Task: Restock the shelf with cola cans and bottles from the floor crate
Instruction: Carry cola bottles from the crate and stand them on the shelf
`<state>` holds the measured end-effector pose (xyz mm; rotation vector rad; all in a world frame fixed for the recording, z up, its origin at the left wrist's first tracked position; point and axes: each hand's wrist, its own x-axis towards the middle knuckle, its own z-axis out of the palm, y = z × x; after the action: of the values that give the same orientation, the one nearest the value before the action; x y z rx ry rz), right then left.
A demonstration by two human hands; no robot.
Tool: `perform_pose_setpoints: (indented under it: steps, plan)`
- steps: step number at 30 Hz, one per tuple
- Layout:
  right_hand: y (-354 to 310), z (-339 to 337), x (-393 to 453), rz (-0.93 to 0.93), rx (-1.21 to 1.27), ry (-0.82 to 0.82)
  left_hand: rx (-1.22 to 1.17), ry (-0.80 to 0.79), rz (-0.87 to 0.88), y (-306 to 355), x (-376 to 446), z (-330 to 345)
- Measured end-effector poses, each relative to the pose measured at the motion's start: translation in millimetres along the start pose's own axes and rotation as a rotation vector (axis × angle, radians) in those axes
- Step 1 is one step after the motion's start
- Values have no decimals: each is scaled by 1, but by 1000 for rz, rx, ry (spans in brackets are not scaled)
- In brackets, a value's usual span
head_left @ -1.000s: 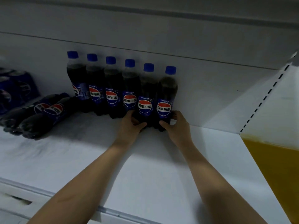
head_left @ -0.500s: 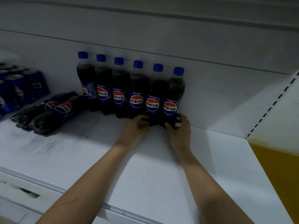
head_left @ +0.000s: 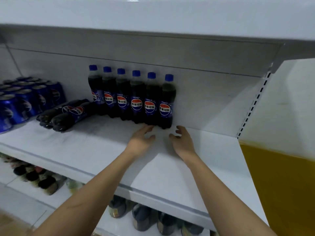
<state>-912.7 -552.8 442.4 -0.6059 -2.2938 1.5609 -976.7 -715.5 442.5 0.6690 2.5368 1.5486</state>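
White shelf (head_left: 196, 167) carries six upright cola bottles (head_left: 136, 99) ranged against its back wall, labels outward for display, while left hand (head_left: 139, 142) and right hand (head_left: 183, 142) hover at six o'clock of them, grips loosely spread, holding nothing.

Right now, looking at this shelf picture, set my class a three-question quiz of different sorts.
1. How many cola bottles stand upright in the back row?
2. True or false: the right hand grips the last bottle.
3. Where are the cans? A) left of the bottles B) right of the bottles C) on the shelf below

Key: 1) six. 2) false: both the right hand and the left hand are open, holding nothing. 3) A.
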Motion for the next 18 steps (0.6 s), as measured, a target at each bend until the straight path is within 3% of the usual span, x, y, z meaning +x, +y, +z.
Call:
perform_pose_setpoints:
  steps: [9, 18]
  plan:
    - [-7, -32, -84, -90, 97, -44, -111, 29, 21, 30, -73, 20]
    - [-4, -46, -167, -27, 174, 206, -334, -203, 19, 57, -125, 43]
